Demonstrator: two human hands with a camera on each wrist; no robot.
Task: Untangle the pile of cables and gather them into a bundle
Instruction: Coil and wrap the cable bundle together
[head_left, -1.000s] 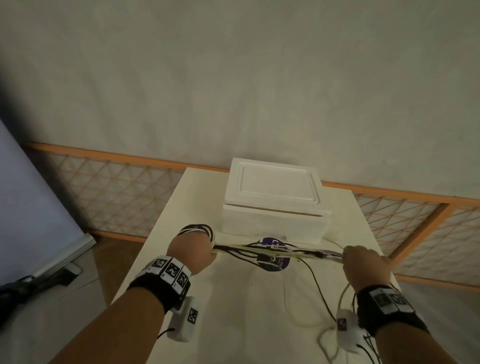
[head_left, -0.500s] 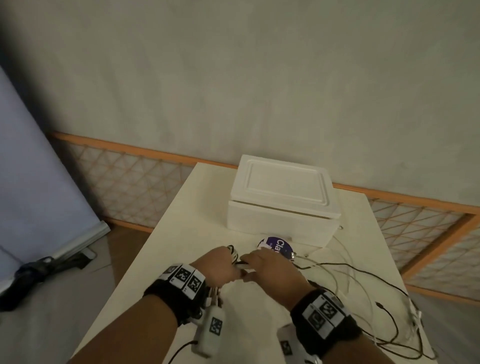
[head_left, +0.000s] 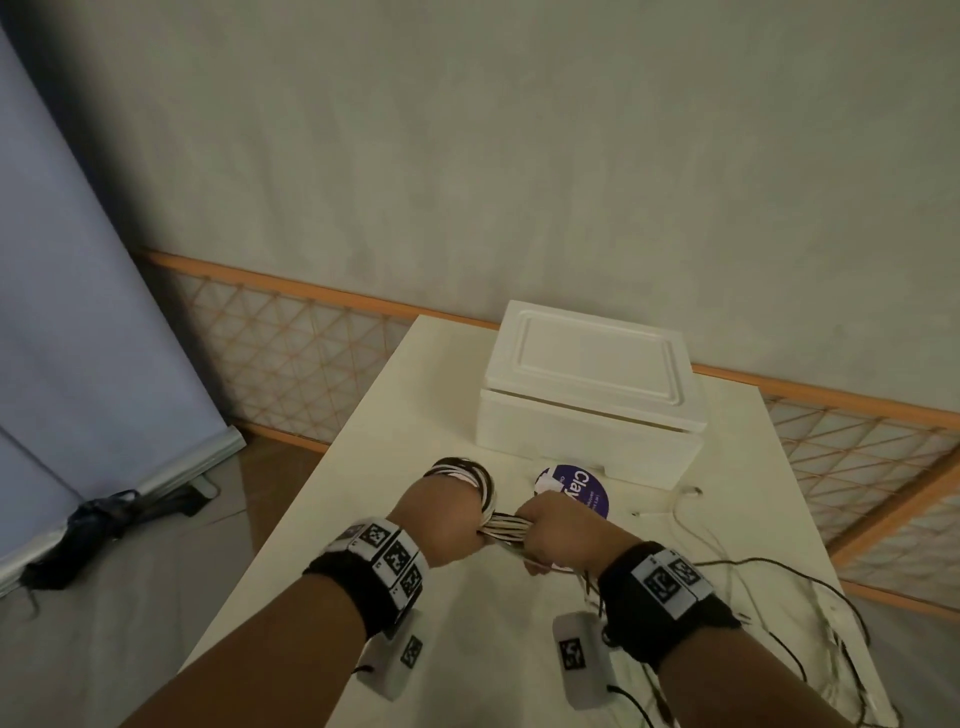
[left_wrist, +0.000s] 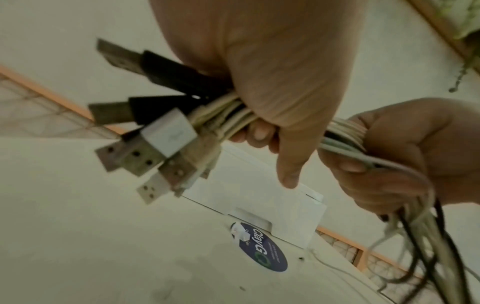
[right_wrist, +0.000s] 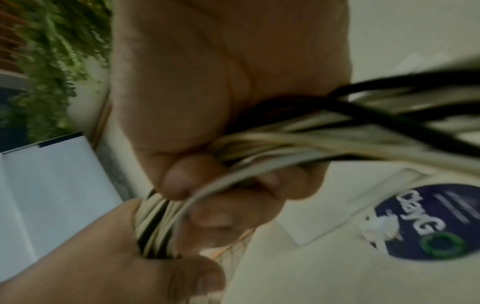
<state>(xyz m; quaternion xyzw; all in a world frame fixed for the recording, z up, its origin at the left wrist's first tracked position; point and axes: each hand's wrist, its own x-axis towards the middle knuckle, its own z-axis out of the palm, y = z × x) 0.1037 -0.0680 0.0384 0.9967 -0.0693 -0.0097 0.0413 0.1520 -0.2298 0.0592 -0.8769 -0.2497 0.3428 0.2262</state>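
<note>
A bunch of white and black cables (head_left: 506, 531) runs between my two fists above the table. My left hand (head_left: 441, 512) grips one end, and loops of cable (head_left: 467, 474) lie over its back. Several USB plugs (left_wrist: 145, 131) stick out past the left hand (left_wrist: 272, 82). My right hand (head_left: 553, 530) grips the same bunch just to the right, almost touching the left. In the right wrist view the right hand's fingers (right_wrist: 197, 185) curl round the cables (right_wrist: 311, 131). Loose cable tails (head_left: 779, 569) trail over the table's right side.
A white foam box (head_left: 587, 384) stands at the back of the cream table (head_left: 363, 519). A round purple "Clay" lid (head_left: 584, 486) lies just in front of it, close behind my right hand. An orange lattice fence runs behind; a blue-grey panel (head_left: 78, 312) stands left.
A second ago my hands were wide apart with the cables stretched between them. They have come together near the table's middle, and the cable loops now lie over my left hand.
</note>
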